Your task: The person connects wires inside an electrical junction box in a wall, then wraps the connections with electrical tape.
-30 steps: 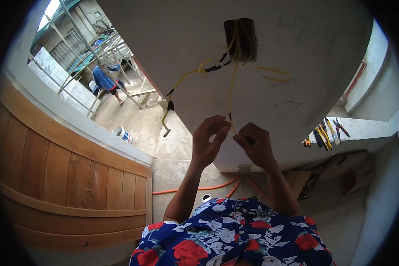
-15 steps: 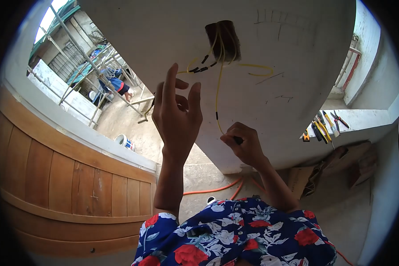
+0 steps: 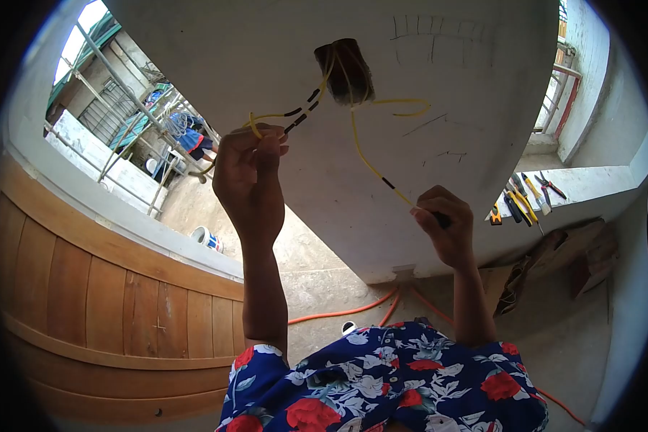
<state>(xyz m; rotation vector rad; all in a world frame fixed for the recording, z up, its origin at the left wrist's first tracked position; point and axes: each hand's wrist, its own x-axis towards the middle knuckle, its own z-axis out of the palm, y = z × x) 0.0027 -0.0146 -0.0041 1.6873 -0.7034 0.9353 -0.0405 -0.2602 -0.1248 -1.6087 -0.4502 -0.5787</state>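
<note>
Single yellow wire [image 3: 387, 182] has one black band, kinda slanting down-right from the wall hole [image 3: 344, 75]; looped, black-banded yellow wires [image 3: 293, 112] sit lower-left.

The bare right hand [image 3: 453, 230] is concealing the lower end of a yellow, black-banded wire [image 3: 387, 182] and part of a small black object [image 3: 443, 219]; the bare left hand [image 3: 248, 176] is covering part of a looped yellow wire [image 3: 270, 116]. The lower edge is cropping a blue, flower-printed shirt [image 3: 410, 378].

Wires [image 3: 388, 183] from wall opening [image 3: 353, 61], tools [image 3: 527, 209] on ledge [image 3: 599, 183] at right, door [image 3: 108, 302] at left
</note>
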